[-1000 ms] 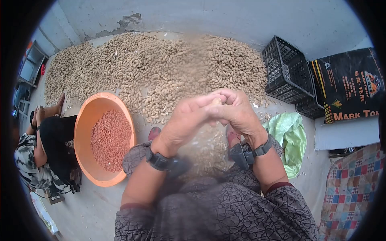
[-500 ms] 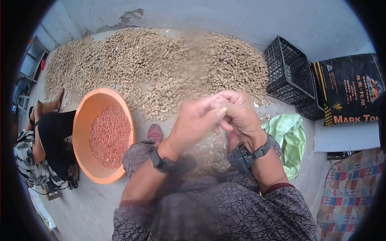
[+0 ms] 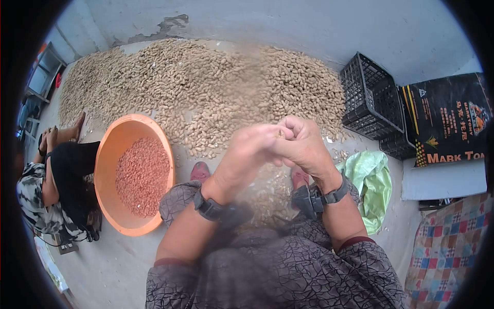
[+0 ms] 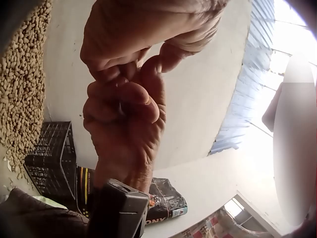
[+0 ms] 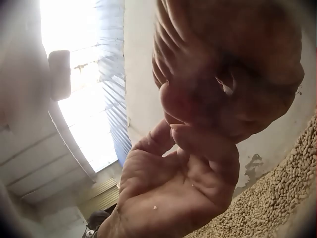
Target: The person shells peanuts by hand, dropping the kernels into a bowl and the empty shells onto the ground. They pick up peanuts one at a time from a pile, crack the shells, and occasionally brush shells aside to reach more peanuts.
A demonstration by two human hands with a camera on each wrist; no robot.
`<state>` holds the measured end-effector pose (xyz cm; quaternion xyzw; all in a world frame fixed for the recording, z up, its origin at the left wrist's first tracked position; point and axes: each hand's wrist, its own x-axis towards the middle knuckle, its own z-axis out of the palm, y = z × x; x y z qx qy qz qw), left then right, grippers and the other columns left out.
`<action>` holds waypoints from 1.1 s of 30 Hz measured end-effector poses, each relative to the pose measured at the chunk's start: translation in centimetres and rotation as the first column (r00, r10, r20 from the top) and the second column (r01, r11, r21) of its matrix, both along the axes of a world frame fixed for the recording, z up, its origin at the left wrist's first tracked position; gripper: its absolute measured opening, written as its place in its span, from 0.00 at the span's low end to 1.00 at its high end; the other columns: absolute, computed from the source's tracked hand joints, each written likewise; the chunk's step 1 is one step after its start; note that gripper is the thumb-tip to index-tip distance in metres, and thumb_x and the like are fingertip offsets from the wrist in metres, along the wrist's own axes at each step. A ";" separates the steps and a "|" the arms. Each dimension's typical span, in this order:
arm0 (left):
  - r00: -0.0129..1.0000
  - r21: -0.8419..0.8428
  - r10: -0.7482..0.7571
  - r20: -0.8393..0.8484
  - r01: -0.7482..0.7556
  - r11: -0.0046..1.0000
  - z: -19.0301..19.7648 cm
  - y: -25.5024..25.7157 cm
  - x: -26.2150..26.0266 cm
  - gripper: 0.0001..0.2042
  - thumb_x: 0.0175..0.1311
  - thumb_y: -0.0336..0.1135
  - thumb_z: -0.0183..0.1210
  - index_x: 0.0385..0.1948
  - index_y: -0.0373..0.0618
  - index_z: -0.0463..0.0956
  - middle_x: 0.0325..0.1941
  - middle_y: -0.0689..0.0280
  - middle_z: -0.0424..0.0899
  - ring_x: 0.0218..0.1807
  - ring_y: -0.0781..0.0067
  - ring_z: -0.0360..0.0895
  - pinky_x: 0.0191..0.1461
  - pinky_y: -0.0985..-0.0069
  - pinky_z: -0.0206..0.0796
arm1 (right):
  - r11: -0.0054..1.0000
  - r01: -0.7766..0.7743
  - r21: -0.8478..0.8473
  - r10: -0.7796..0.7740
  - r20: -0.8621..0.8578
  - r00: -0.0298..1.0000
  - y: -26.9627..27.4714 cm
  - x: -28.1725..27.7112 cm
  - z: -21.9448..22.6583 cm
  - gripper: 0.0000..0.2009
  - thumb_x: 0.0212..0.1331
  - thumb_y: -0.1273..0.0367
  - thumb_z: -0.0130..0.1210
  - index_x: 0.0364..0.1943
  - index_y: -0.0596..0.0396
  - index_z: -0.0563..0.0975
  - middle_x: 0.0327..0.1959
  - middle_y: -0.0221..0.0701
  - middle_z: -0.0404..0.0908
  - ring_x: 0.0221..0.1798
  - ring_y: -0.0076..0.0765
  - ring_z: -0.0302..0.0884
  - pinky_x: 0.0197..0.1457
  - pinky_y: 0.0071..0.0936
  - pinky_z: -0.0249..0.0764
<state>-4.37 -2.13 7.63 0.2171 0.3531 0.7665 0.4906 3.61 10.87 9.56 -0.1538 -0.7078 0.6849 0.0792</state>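
Note:
In front of the lap my left hand [image 3: 247,154] and right hand [image 3: 307,152] meet fingertip to fingertip. Between them they pinch a peanut [image 3: 279,135], mostly hidden by the fingers. The right hand's fingers are curled in the left wrist view. A small pale flake [image 5: 154,208] lies on the left palm in the right wrist view. Left of the knees stands an orange basin [image 3: 110,154] holding red shelled peanuts [image 3: 143,177]. Beyond the hands spreads a big heap of unshelled peanuts [image 3: 206,87]. Loose shells [image 3: 270,193] lie on the floor between the feet.
Black plastic crates [image 3: 370,98] stand at the right of the heap, beside a black printed sack [image 3: 445,121]. A green plastic bag [image 3: 368,190] lies by the right knee. Another person [image 3: 56,190] sits at the far left. A wall [image 3: 288,26] closes the back.
The hands stay together while their fingers shift around the peanut. The left thumb, raised half a second ago, is now in against the right fingers. The head view has shifted slightly.

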 end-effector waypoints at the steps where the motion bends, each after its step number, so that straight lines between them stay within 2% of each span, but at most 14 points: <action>1: 0.999 -0.037 -0.013 -0.031 0.012 0.999 -0.2 -0.1 0.0 0.16 0.61 0.33 0.49 0.46 0.31 0.72 0.32 0.60 0.81 0.32 0.73 0.80 0.38 0.82 0.68 | 1.000 -0.003 -0.013 0.004 0.002 1.000 -0.2 0.1 0.1 0.10 0.46 0.71 0.62 0.20 0.60 0.71 0.17 0.29 0.76 0.17 0.17 0.72 0.16 0.14 0.64; 4: 0.996 -0.100 0.005 -0.085 -0.014 0.995 -0.3 0.0 0.1 0.15 0.63 0.35 0.48 0.44 0.32 0.73 0.31 0.62 0.81 0.31 0.76 0.78 0.36 0.82 0.68 | 0.992 -0.010 0.125 0.000 0.078 0.997 -1.0 0.2 1.3 0.09 0.45 0.73 0.62 0.22 0.60 0.72 0.17 0.30 0.76 0.20 0.18 0.74 0.19 0.15 0.67; 6: 0.993 -0.122 0.039 -0.112 -0.053 0.991 -0.3 0.2 0.2 0.15 0.64 0.36 0.48 0.44 0.33 0.74 0.31 0.64 0.80 0.29 0.77 0.77 0.35 0.82 0.68 | 0.983 -0.031 0.181 0.025 0.033 0.999 -0.4 0.0 0.3 0.09 0.45 0.72 0.63 0.23 0.59 0.73 0.19 0.29 0.77 0.22 0.18 0.75 0.22 0.15 0.68; 8: 0.922 -0.088 0.191 -0.337 -0.233 0.969 -0.2 0.4 0.4 0.15 0.67 0.37 0.46 0.44 0.35 0.75 0.28 0.67 0.79 0.26 0.83 0.74 0.32 0.83 0.66 | 0.970 -0.047 0.239 0.053 -0.018 0.998 -0.1 0.1 0.5 0.09 0.45 0.72 0.63 0.25 0.59 0.74 0.21 0.29 0.78 0.25 0.18 0.76 0.24 0.16 0.69; 10: 0.871 -0.116 0.230 -0.434 -0.307 0.945 0.8 0.1 0.2 0.13 0.67 0.34 0.45 0.44 0.36 0.75 0.26 0.68 0.78 0.26 0.83 0.73 0.31 0.83 0.65 | 0.999 -0.023 0.037 0.024 -0.018 1.000 0.3 0.7 1.5 0.11 0.45 0.69 0.65 0.30 0.58 0.75 0.21 0.23 0.74 0.20 0.13 0.69 0.19 0.12 0.62; 13: 0.761 -0.127 0.263 -0.592 -0.411 0.903 0.9 -0.1 0.2 0.13 0.68 0.32 0.43 0.45 0.38 0.75 0.24 0.70 0.76 0.24 0.85 0.70 0.28 0.84 0.63 | 0.990 0.095 -0.101 -0.100 -0.041 0.994 1.1 1.1 1.3 0.12 0.45 0.68 0.64 0.31 0.58 0.75 0.20 0.24 0.75 0.18 0.14 0.68 0.18 0.11 0.61; 15: 0.708 -0.114 0.260 -0.656 -0.433 0.894 0.6 0.1 0.6 0.13 0.69 0.33 0.42 0.46 0.39 0.75 0.23 0.72 0.75 0.21 0.87 0.68 0.26 0.86 0.61 | 0.993 0.088 -0.073 -0.090 -0.027 0.996 1.1 1.2 1.6 0.09 0.50 0.67 0.62 0.31 0.57 0.77 0.21 0.24 0.75 0.22 0.14 0.69 0.22 0.11 0.61; 17: 0.545 0.048 0.352 -0.761 -0.494 0.868 0.3 0.7 1.4 0.12 0.68 0.31 0.44 0.45 0.39 0.75 0.21 0.72 0.73 0.22 0.87 0.66 0.25 0.87 0.60 | 0.990 0.076 -0.116 -0.077 0.001 0.997 0.8 1.0 1.1 0.08 0.52 0.68 0.61 0.32 0.57 0.77 0.21 0.25 0.76 0.21 0.14 0.69 0.21 0.10 0.61; 23: 0.466 0.147 0.470 -0.750 -0.575 0.805 -0.7 1.7 1.9 0.10 0.67 0.28 0.42 0.39 0.37 0.74 0.20 0.73 0.71 0.22 0.88 0.64 0.25 0.86 0.58 | 0.987 0.081 -0.140 -0.089 -0.050 0.995 0.2 0.7 1.0 0.08 0.53 0.69 0.60 0.32 0.59 0.78 0.21 0.29 0.79 0.20 0.14 0.69 0.19 0.10 0.61; 27: 0.485 0.100 0.458 -0.745 -0.598 0.796 -1.6 2.0 1.9 0.10 0.67 0.28 0.41 0.38 0.37 0.73 0.21 0.73 0.69 0.21 0.89 0.61 0.24 0.86 0.55 | 0.982 0.127 -0.141 -0.136 -0.050 0.989 -0.4 0.6 0.1 0.07 0.54 0.70 0.59 0.32 0.61 0.78 0.21 0.30 0.79 0.20 0.14 0.69 0.19 0.11 0.62; 29: 0.693 -0.013 0.501 -0.518 -0.592 0.806 -1.9 2.2 1.9 0.10 0.68 0.29 0.41 0.39 0.38 0.72 0.21 0.73 0.68 0.21 0.91 0.59 0.23 0.88 0.52 | 0.990 0.128 -0.055 -0.133 -0.104 0.986 -0.5 0.6 -0.4 0.07 0.54 0.71 0.57 0.33 0.61 0.78 0.22 0.29 0.79 0.20 0.14 0.70 0.19 0.10 0.62; 30: 0.693 -0.014 0.503 -0.516 -0.594 0.804 -1.8 2.1 1.9 0.10 0.68 0.29 0.41 0.39 0.38 0.72 0.21 0.73 0.68 0.21 0.91 0.59 0.23 0.88 0.52 | 0.991 0.126 -0.055 -0.131 -0.102 0.986 -0.6 0.6 -0.4 0.07 0.54 0.71 0.57 0.33 0.61 0.78 0.22 0.29 0.79 0.20 0.14 0.70 0.19 0.10 0.62; 32: 0.854 -0.063 0.444 -0.271 -0.476 0.877 -1.2 1.9 1.7 0.10 0.68 0.30 0.41 0.41 0.38 0.72 0.22 0.74 0.67 0.20 0.91 0.57 0.22 0.89 0.51 | 0.978 0.125 -0.165 -0.140 -0.084 0.987 -0.5 0.6 -0.2 0.06 0.54 0.72 0.56 0.33 0.61 0.78 0.24 0.29 0.79 0.20 0.15 0.70 0.18 0.10 0.62; 33: 0.855 -0.063 0.444 -0.268 -0.475 0.878 -1.3 1.7 1.4 0.10 0.68 0.30 0.41 0.41 0.38 0.72 0.22 0.74 0.67 0.20 0.91 0.57 0.22 0.89 0.51 | 0.979 0.125 -0.164 -0.140 -0.081 0.987 -0.5 0.6 -0.1 0.06 0.54 0.72 0.56 0.33 0.61 0.78 0.24 0.29 0.79 0.20 0.15 0.70 0.18 0.10 0.62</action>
